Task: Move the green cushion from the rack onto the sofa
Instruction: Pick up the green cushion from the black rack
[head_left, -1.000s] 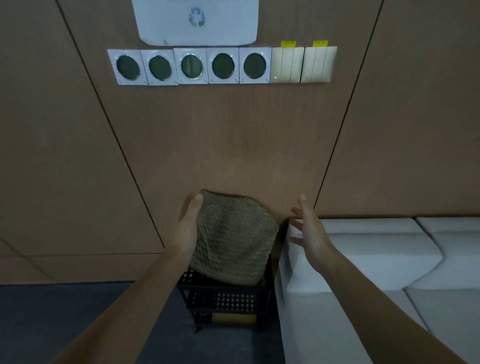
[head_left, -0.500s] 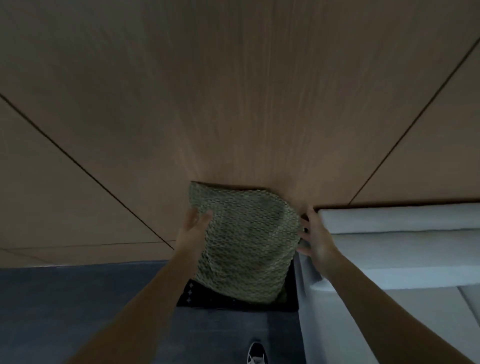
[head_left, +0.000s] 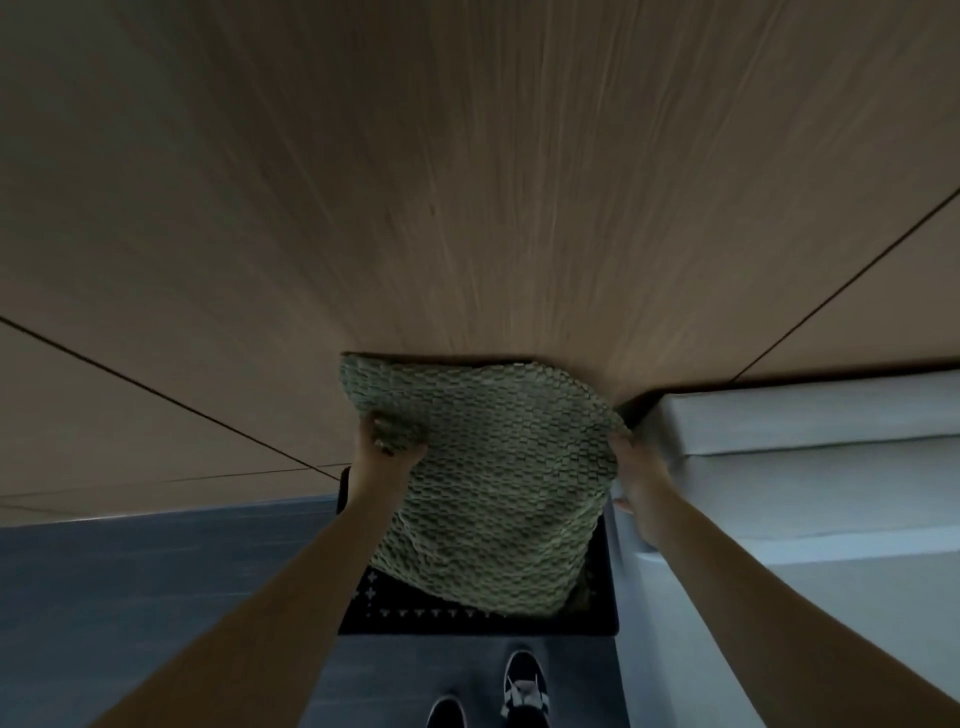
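The green cushion, with a woven, bumpy cover, leans against the wooden wall above the black rack. My left hand grips its upper left edge, fingers pressed into the fabric. My right hand holds its right edge, squeezed between the cushion and the sofa's arm. The pale grey sofa stands right beside the rack, on the right. The cushion hides most of the rack's top.
A brown wood-panelled wall fills the upper view, directly behind the rack. Dark blue-grey carpet covers the floor to the left. My two feet in black shoes stand just in front of the rack.
Both hands went from open beside the cushion to gripping its left and right edges. The view has tilted down and moved closer, so the wall switches are out of sight and my shoes appear.
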